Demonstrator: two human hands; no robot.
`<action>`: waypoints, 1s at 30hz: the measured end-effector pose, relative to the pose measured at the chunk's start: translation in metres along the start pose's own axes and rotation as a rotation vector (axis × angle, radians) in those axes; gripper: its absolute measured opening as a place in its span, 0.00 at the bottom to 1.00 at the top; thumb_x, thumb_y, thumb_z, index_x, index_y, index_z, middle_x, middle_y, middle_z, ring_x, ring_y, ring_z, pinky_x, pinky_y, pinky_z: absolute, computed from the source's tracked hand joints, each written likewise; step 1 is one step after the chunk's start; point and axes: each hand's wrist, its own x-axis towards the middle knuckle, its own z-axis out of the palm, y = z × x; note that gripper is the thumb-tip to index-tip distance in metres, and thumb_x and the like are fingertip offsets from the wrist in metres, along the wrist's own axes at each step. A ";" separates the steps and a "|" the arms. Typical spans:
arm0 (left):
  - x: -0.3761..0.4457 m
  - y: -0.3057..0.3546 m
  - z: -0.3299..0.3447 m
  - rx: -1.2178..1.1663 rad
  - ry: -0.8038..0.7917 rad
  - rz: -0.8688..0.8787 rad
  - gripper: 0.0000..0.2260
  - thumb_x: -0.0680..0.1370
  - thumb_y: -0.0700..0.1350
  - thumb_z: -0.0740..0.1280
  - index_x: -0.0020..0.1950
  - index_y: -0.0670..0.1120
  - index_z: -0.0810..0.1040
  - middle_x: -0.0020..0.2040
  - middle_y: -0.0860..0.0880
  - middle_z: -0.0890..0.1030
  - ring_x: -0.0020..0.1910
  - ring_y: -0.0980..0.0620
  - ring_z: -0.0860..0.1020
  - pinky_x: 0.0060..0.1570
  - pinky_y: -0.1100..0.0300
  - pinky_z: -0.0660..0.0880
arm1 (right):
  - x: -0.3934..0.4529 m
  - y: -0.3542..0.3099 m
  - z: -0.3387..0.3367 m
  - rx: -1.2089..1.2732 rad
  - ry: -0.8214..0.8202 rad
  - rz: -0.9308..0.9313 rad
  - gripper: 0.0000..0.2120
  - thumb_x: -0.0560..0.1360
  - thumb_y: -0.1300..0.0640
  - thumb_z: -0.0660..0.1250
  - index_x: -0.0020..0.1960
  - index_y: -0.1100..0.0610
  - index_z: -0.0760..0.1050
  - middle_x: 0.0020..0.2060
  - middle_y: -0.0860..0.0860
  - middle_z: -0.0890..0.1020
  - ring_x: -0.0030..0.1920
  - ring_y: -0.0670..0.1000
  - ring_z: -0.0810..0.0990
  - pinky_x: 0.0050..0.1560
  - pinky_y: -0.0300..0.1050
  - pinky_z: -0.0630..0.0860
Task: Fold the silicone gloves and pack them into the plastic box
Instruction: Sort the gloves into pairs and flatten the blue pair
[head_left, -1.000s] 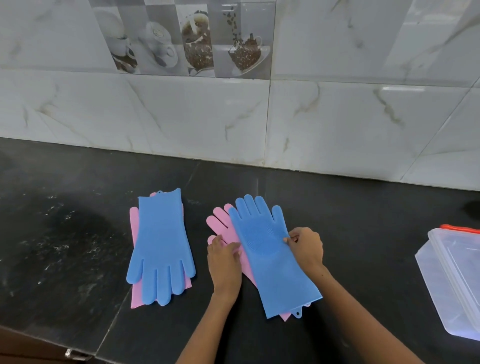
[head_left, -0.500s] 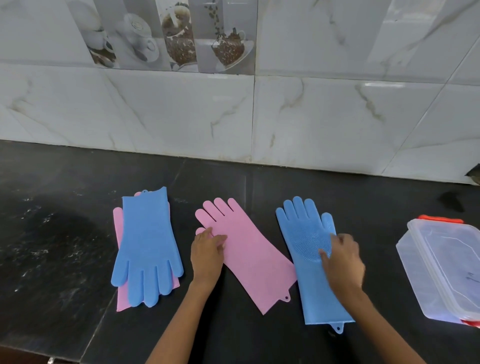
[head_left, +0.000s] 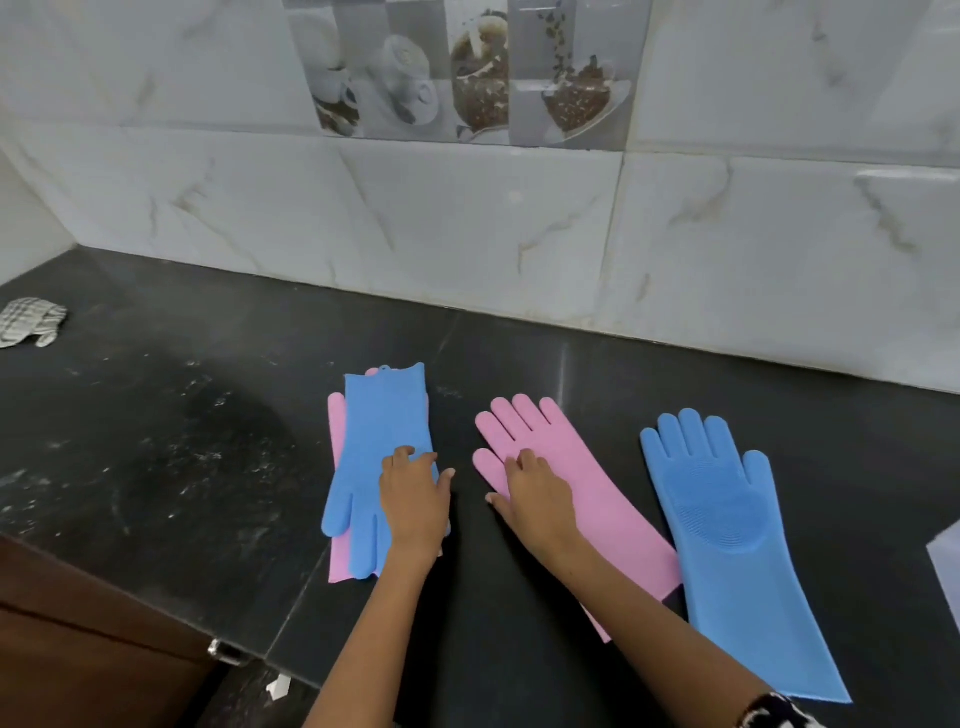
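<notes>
Silicone gloves: four are lying flat on the black polished stone counter (head_left: 156, 467), none folded yet.
Left stack: a smooth blue silicone glove (head_left: 382, 447) is lying on a pink silicone glove (head_left: 336, 431), fingers pointing toward six o'clock, cuffs toward twelve.
Left hand (head_left: 415, 506): it is resting on the lower part of that blue glove, fingers slightly bent; I cannot tell whether it is pinching or only pressing.
Middle: a second pink silicone glove (head_left: 587, 483) is lying at the centre, fingers toward eleven o'clock, cuff toward five.
Right hand (head_left: 535, 493): it is lying palm down on that glove's palm area, fingers spread and relaxed, clamping nothing.
Right: a blue silicone glove with a bristled palm (head_left: 727, 519) is lying alone at three o'clock, untouched.
Clear plastic box (head_left: 948, 571): only a pale corner is showing at the right edge.
Handling, as I judge it: light, floppy, rubbery sheets likely to be clinging to the counter and springing open after folding; the cuff edge and fingertip end are looking like the best places to take hold, pressing the crease down afterward.
</notes>
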 end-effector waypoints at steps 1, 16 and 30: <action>0.005 -0.001 0.000 -0.003 -0.025 0.001 0.15 0.78 0.51 0.66 0.62 0.46 0.78 0.64 0.46 0.74 0.62 0.48 0.72 0.59 0.56 0.71 | 0.006 -0.003 0.000 -0.014 0.007 0.008 0.16 0.77 0.49 0.61 0.59 0.59 0.72 0.56 0.54 0.74 0.51 0.54 0.75 0.39 0.45 0.67; 0.077 -0.031 -0.039 -0.410 -0.094 -0.097 0.08 0.74 0.32 0.67 0.50 0.38 0.83 0.49 0.43 0.82 0.48 0.49 0.79 0.50 0.64 0.73 | 0.070 -0.024 -0.020 0.406 0.177 0.090 0.13 0.78 0.57 0.60 0.49 0.54 0.83 0.42 0.52 0.84 0.40 0.50 0.74 0.45 0.39 0.63; 0.127 -0.037 -0.155 -0.224 -0.064 0.300 0.16 0.75 0.28 0.59 0.53 0.39 0.83 0.52 0.43 0.84 0.27 0.60 0.71 0.30 0.79 0.68 | 0.117 -0.117 -0.030 0.511 0.135 -0.183 0.20 0.79 0.55 0.61 0.70 0.56 0.68 0.68 0.54 0.71 0.64 0.50 0.70 0.61 0.43 0.70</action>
